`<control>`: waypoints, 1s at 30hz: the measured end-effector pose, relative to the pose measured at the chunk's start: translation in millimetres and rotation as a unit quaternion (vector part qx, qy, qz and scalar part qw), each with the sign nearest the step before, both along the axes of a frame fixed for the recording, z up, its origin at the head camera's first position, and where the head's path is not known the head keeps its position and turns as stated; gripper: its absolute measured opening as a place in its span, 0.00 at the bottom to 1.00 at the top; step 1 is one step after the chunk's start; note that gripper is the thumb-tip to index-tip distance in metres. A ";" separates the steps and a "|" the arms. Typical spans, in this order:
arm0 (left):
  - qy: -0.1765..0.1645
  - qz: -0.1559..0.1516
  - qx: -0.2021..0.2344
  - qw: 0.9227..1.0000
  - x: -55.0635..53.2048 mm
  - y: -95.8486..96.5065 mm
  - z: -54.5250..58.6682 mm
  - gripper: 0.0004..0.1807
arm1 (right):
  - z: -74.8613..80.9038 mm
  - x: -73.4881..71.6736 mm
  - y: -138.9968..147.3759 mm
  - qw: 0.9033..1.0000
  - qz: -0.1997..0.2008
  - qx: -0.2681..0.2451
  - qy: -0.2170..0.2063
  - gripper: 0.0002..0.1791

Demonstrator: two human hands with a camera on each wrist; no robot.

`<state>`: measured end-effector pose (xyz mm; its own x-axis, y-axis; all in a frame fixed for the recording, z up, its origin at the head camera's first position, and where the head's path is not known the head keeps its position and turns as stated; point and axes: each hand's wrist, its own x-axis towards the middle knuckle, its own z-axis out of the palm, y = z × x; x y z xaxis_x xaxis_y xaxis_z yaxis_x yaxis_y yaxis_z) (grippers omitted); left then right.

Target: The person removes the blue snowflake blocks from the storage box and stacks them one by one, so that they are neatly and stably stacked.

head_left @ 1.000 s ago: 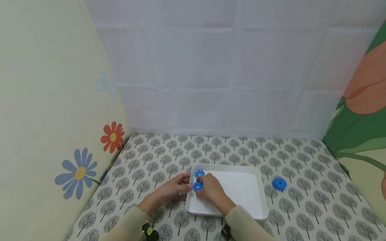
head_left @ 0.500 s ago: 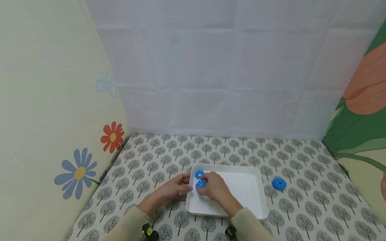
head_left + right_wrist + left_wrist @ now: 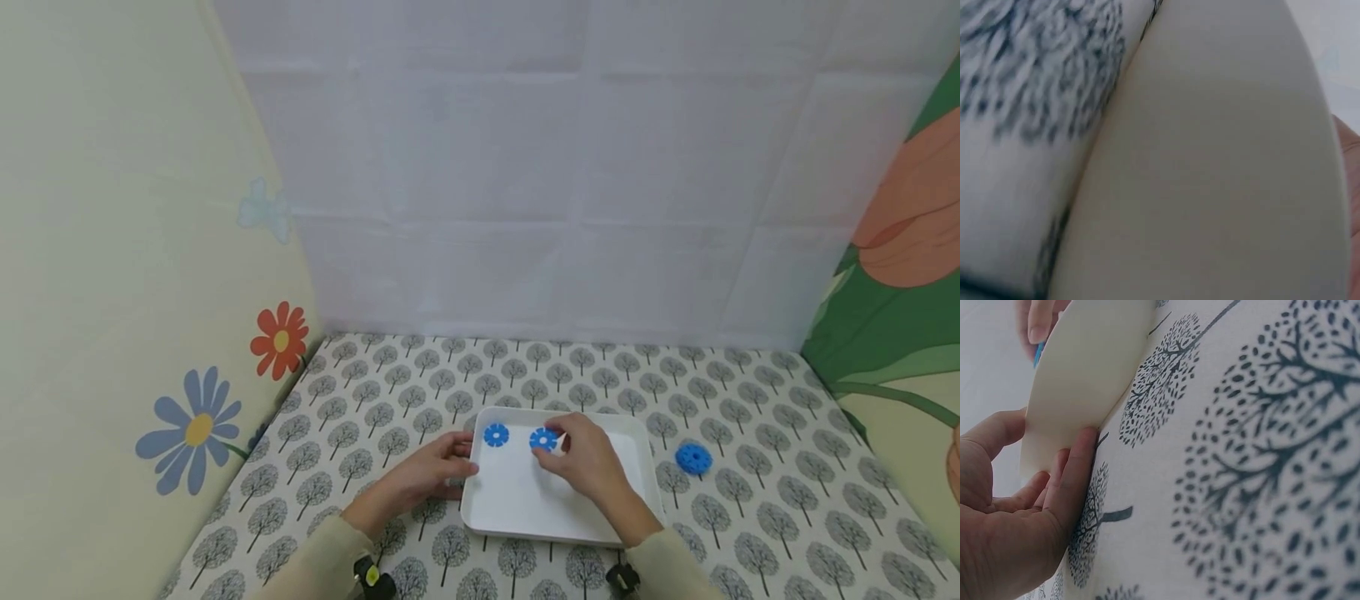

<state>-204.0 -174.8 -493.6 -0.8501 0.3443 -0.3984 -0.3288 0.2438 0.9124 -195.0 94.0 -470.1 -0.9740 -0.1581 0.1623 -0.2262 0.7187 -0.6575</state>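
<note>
My left hand (image 3: 427, 475) holds the left side of a shallow white tray (image 3: 510, 504). In the left wrist view its thumb is at the rim and its fingers lie along the outer wall (image 3: 1085, 369). Over the tray's middle, towards the back, my right hand (image 3: 592, 462) pinches a blue notched snowflake disc (image 3: 542, 439) between thumb and forefinger. A second blue snowflake disc (image 3: 496, 435) lies flat in the tray's back left corner. The right wrist view is mostly filled by the tray's outer wall (image 3: 1210, 156), with only a sliver of my hand at its edge.
A small pile of blue snowflake discs (image 3: 693, 457) sits on the cloth to the right of the tray. The tablecloth (image 3: 420, 367) has a tree print. A white sheet (image 3: 525, 208) hangs behind the table, with painted panels at both sides.
My right hand has moved right and slightly back, carrying one disc away from the tray's left side. The left hand, the tray and the pile have stayed put.
</note>
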 end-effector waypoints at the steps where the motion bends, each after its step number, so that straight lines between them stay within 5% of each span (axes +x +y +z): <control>1: 0.000 0.001 -0.002 1.000 0.0 0.1 0.0 0.39 | 0.7 0.4 4.4 1.000 -0.004 -0.001 0.004 0.22; 11: -0.005 -0.001 -0.002 1.000 -0.4 0.1 -1.0 0.40 | 2.6 2.6 50.2 0.998 -0.042 -0.010 0.044 0.22; 30: -0.002 0.000 -0.001 1.000 -1.8 0.4 -1.5 0.40 | -3.5 12.1 132.8 0.993 -0.108 -0.005 0.037 0.25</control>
